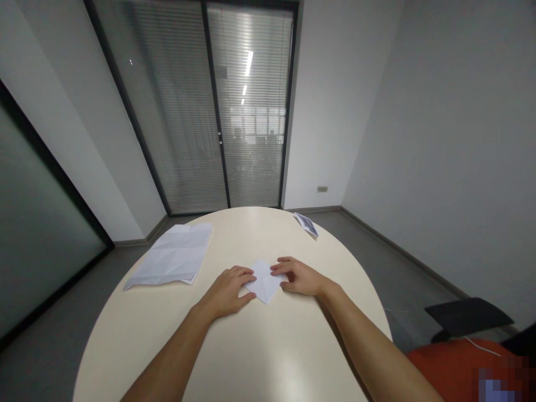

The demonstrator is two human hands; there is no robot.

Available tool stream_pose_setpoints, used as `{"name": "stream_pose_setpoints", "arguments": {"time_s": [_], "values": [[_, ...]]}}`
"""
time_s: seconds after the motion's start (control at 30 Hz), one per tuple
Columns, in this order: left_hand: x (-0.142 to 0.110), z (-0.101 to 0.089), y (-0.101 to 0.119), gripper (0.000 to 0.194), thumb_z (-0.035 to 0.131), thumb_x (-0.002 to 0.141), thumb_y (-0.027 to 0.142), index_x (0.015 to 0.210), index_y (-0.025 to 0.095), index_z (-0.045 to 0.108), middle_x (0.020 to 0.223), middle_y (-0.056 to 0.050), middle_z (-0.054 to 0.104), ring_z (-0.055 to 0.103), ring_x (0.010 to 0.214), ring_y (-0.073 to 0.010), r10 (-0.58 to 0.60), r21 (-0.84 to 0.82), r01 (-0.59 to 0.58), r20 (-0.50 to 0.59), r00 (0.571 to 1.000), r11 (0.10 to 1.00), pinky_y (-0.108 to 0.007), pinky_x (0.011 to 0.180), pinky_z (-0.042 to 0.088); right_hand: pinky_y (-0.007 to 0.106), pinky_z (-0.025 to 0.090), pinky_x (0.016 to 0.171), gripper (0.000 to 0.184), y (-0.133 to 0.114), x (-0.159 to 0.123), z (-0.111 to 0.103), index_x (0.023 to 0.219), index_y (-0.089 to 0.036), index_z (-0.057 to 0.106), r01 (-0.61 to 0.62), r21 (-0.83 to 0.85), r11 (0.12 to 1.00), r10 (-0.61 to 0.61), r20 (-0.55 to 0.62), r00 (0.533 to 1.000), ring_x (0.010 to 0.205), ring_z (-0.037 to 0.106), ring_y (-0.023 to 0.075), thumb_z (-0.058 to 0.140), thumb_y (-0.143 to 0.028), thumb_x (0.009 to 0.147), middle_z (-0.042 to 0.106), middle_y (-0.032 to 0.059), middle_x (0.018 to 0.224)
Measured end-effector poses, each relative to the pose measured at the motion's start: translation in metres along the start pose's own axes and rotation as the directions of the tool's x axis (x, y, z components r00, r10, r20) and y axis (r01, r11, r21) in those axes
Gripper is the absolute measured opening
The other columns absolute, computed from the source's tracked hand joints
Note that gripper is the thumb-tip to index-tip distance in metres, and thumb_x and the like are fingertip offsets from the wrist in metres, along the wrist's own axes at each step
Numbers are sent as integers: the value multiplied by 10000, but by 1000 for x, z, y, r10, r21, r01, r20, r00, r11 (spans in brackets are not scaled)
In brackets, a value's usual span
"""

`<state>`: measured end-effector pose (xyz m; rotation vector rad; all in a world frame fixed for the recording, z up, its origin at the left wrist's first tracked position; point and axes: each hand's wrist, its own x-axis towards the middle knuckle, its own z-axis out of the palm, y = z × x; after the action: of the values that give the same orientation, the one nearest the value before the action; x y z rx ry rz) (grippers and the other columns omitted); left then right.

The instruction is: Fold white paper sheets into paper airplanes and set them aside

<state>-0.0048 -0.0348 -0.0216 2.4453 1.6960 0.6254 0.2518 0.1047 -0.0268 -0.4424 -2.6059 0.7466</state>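
A small folded piece of white paper (264,285) lies on the table in front of me, diamond-shaped with crease lines meeting near its middle. My left hand (230,289) rests at its left side, the fingertips on the paper and the thumb stretched apart along its lower left edge. From the right, my right hand (302,277) touches the paper's upper right part with its fingertips. The thumb of that hand lies lower, apart from the fingers, by the right corner. Both hands are open, and that right corner is partly hidden under the right hand.
The round cream table (251,352) carries large creased white sheets (173,254) at the left and a folded printed paper (307,224) at the far right edge. A red-orange chair (444,363) with a black armrest (469,311) stands at the right. Glass panels with blinds (184,123) are beyond.
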Motion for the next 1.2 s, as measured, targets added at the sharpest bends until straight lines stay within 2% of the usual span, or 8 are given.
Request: {"name": "stream_pose_setpoints", "arguments": {"time_s": [0.13,0.33,0.57,0.8,0.97,1.07,1.13,1.2], "values": [[1,1,0,434,741,832,379,1236,245,658,1314,-69,644,563,1219,-259,-11,-3,11,0,1000,1000,-422,1040,457,477,418,1092,347,-4,0,-3,1135,-240,750,9,43,999,-10,15,1000,1255,590,285,694,-168,800,697,89,1268],[1,2,0,356,728,846,383,1169,239,688,1273,-72,672,587,1184,-255,-22,-15,22,-43,999,1000,-413,1023,470,465,442,1066,239,-5,0,-4,1099,-256,767,0,46,999,-1,15,1000,1242,601,272,654,-272,889,699,88,1263],[2,3,0,271,654,893,330,1143,237,701,1213,-57,703,608,1141,-233,-27,-61,22,-74,997,998,-385,1012,472,407,466,1018,253,-5,1,-4,1032,-276,776,-38,26,999,39,-39,998,1234,579,261,552,-379,977,748,47,1142],[5,4,0,252,513,960,263,1112,228,710,1111,-60,728,648,1066,-219,-180,-90,173,-85,980,981,-331,937,487,329,477,889,278,-8,4,-3,930,-204,756,-27,-29,999,24,-83,996,954,649,224,523,-345,986,747,74,915],[8,8,2,281,472,975,231,1195,228,646,1072,-62,721,669,989,-204,-266,-75,258,-125,956,963,-314,879,490,295,464,772,258,-8,5,0,865,-164,724,-99,-77,992,88,-132,987,788,623,188,531,-302,967,714,65,819],[9,11,3,344,489,954,188,1280,243,583,1063,-48,720,674,991,-200,-297,-77,289,-138,945,954,-311,861,501,307,462,786,211,-7,6,3,914,-167,727,-138,-84,987,124,-153,980,830,624,197,550,-275,947,719,71,872],[9,13,3,387,506,940,177,1318,241,559,1090,-56,714,671,1005,-207,-300,-65,294,-142,943,954,-324,871,511,322,466,810,194,-6,5,6,1020,-178,721,-159,-78,984,144,-173,974,882,624,209,570,-260,929,719,76,938],[9,15,2,420,517,930,173,1344,236,548,1143,-69,704,663,1030,-216,-287,-44,283,-149,946,958,-345,901,517,334,473,822,262,-5,5,8,1149,-188,690,-176,-62,982,161,-192,968,906,623,216,589,-245,914,713,77,973]]}}
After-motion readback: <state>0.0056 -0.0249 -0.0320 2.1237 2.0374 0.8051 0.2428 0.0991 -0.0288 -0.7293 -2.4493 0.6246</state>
